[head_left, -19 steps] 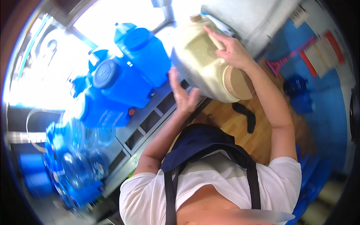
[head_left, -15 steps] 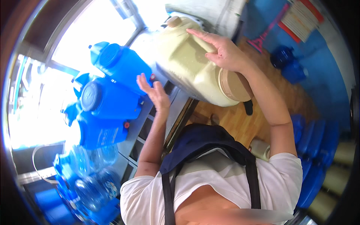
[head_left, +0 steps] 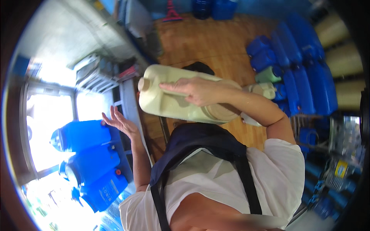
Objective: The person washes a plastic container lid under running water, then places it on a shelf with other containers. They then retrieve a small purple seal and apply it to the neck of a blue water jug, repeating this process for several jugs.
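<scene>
A large cream-coloured water jug is held up sideways in front of my body, clear of the counter. My right hand grips its handle, with the index finger stretched along the jug; the other fingers are mostly hidden. The small tan cap points left, and the wide tan lid is on the right, partly under my forearm. My left hand is off to the left with its fingers spread, holding nothing. It is above the edge of the counter, near the closest blue jug.
Blue jugs, including one with a red tap, stand in a row along the bright window. Blue containers are stacked on the right beside a small green one. A pink squeegee lies farther off on the wood-patterned floor.
My body has turned to the right, away from the window jugs. The cream jug has swung from above the counter's end to over the floor in front of me. My left hand stays empty.
</scene>
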A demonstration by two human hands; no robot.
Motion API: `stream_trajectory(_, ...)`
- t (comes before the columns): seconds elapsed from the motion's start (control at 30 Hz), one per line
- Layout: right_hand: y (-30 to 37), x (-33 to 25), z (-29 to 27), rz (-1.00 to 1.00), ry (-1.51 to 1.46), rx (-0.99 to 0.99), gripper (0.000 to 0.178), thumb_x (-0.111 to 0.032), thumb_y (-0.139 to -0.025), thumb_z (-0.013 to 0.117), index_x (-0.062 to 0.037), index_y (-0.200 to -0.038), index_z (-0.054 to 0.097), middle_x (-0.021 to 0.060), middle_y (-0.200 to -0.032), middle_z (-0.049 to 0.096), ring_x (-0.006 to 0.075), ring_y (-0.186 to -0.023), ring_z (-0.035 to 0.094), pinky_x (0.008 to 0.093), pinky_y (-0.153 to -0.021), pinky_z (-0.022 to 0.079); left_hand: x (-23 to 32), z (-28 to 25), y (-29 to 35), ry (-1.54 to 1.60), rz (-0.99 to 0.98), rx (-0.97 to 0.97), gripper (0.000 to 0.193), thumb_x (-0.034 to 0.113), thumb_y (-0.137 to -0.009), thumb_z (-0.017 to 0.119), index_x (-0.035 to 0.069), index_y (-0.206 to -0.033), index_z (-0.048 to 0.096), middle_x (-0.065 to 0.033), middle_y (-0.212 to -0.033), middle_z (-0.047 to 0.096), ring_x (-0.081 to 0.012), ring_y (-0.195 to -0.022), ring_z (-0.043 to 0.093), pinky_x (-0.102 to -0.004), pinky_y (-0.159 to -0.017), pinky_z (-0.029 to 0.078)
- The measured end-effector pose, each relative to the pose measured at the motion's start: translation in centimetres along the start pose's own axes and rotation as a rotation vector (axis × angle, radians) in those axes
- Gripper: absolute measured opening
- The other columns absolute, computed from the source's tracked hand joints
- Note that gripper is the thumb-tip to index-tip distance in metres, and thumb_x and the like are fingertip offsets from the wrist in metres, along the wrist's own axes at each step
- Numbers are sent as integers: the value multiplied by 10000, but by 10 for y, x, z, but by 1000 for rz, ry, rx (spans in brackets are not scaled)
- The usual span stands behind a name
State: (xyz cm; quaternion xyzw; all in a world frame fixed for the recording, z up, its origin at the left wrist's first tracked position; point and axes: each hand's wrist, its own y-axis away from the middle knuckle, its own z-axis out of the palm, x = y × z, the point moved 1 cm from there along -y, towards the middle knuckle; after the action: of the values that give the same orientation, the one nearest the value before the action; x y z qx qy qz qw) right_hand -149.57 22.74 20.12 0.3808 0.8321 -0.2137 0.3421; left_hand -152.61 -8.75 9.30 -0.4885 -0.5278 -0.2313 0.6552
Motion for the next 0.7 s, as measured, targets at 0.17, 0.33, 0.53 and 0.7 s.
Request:
stream_trajectory(0.17,132,55,42,294,46,-28,863,33,-788,568,-269,-1536,262,222,-1044,599,398,-991,609,455,-847,480,-3,83,88,-43,-207,-310,755,279,-987,580,122,-1529,79,-214,-1340,450,-217,-1108,502,-365,-988,401)
stream_trajectory(0.33,271,106,85,645,-176,96,719,22,-803,567,-231,-1444,361,183,-969,624,385,-898,642,463,-774,495,-2,174,193,-75,-316,-752,764,167,-925,658,97,-1504,164,-190,-1222,524,-208,-1059,537,-356,-936,436)
stream_trajectory(0.53,414,153,138,1116,-722,200,580,11,-811,573,-88,-1360,413,204,-1010,603,370,-907,627,444,-800,477,1,253,301,-521,-197,-1500,679,259,-847,734,34,-1395,402,-227,-1341,497,-330,-1200,528,-375,-930,471)
stream_trajectory(0.7,460,186,171,966,-255,386,571,-5,-802,598,-46,-1345,425,230,-1067,608,351,-979,621,430,-828,480,0,267,349,-589,63,-1749,614,279,-821,720,57,-1331,462,-186,-1307,525,-385,-1206,510,-492,-987,439)
